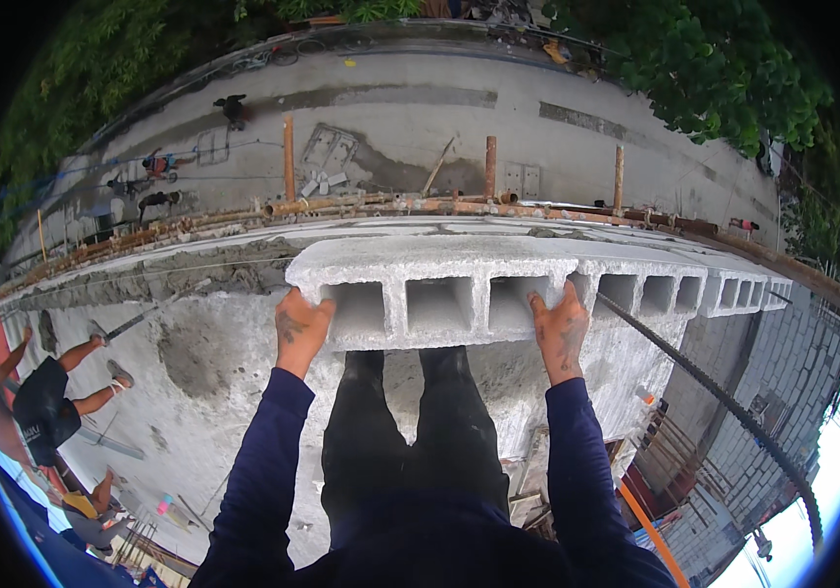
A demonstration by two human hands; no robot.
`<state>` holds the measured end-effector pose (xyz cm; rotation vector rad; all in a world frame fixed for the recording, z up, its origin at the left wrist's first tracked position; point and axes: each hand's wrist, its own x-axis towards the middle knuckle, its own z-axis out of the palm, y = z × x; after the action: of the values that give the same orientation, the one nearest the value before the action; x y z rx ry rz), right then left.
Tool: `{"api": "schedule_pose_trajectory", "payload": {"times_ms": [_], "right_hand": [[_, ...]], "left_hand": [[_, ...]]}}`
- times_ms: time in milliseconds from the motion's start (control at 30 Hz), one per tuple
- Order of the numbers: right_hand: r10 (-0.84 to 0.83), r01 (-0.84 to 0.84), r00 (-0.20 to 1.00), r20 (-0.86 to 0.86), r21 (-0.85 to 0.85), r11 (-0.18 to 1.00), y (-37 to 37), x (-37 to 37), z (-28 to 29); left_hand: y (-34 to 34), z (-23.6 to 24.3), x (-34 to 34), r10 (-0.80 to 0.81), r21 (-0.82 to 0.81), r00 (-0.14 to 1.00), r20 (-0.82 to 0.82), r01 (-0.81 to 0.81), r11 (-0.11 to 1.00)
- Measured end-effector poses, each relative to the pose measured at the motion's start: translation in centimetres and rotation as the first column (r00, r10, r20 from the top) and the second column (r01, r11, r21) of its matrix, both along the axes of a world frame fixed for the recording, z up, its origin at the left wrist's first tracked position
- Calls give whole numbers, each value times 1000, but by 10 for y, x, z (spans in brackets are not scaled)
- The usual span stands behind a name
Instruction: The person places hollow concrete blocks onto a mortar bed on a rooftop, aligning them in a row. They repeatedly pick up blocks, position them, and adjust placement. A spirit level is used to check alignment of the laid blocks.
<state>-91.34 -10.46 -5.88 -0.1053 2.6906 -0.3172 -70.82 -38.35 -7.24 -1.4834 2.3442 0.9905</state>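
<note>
At the far left, low in the scene, a person in dark shorts (43,402) is stretching out on the grey floor slab (194,431), and nearer still another person in a yellow hard hat (82,505) is crouching by some scattered tools. Just to the right of them, a patch of wet mortar (194,269) is lying along the top of the wall, left of the block. The left hand (299,328) is gripping the left end of a grey hollow concrete block (439,284), with the fingers curled over its near left corner and the thumb on the face. The block is sitting lengthwise on top of the wall, straight ahead of the person, with its three open cells facing the camera; both dark blue sleeves are reaching up to it from the near edge. Below the block, between the arms, the person's black trousers and boots (410,421) are showing. The right hand (562,328) is clasping the right end of the same block, fingers wrapped around its near right corner. To the right, a row of more hollow blocks (694,289) is running away along the wall top, touching end to end. A ribbed steel bar (714,392) is slanting down from the block row toward the near right. Beyond the wall, rusty pipes (390,206) are standing and lying along a concrete road (420,118), with green bushes (723,69) at the far right.
</note>
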Motion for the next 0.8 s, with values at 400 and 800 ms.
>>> {"api": "schedule_pose_trajectory", "payload": {"times_ms": [400, 800], "right_hand": [[51, -52, 999, 15, 77, 996, 4, -1, -14], [118, -119, 993, 25, 91, 989, 1, -3, -12]], "left_hand": [[-10, -3, -9, -24, 91, 988, 151, 10, 996], [-10, -9, -5, -45, 71, 992, 117, 37, 997]]}}
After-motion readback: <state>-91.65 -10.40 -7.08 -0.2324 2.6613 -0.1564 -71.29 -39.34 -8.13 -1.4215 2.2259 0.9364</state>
